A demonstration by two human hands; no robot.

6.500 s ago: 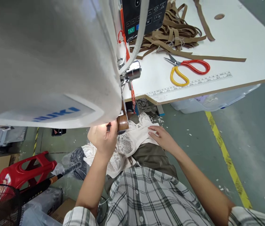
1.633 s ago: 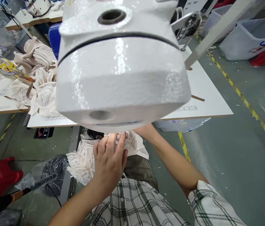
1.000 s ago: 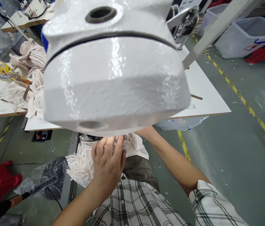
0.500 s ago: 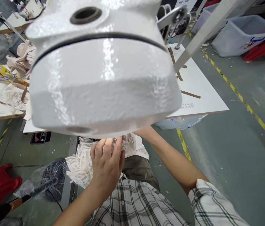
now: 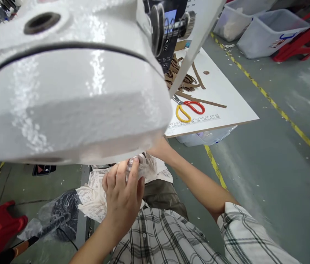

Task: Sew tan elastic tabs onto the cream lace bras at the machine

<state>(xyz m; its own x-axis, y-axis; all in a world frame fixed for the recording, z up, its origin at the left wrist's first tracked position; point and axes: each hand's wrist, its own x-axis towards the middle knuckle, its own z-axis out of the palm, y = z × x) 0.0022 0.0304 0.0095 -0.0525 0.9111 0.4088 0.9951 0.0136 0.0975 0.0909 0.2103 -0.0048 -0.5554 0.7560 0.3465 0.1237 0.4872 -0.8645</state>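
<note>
A white sewing machine head (image 5: 80, 110) fills the upper left of the head view and covers the work spot beneath it. Just below its lower edge, my left hand (image 5: 123, 192) lies on a cream lace garment (image 5: 95, 190), fingers stretched forward and slightly apart. The lace bunches up beside my fingertips and spreads across my lap. My right hand (image 5: 160, 147) reaches in from the right at the far side of the lace. Its fingers are hidden behind the machine head, so their grip does not show.
On the white table (image 5: 234, 110) lie scissors (image 5: 182, 103) with red and yellow handles, a printed ruler scale (image 5: 207, 119) and brown strips (image 5: 185, 79). A slanted pale post (image 5: 196, 47) rises there. Plastic bins (image 5: 270, 36) and red stools (image 5: 3, 223) stand on the floor.
The view has shifted, so the machine head sits further left and the scissors, brown strips and control panel now show. Both hands stay nearly where they were on the lace.
</note>
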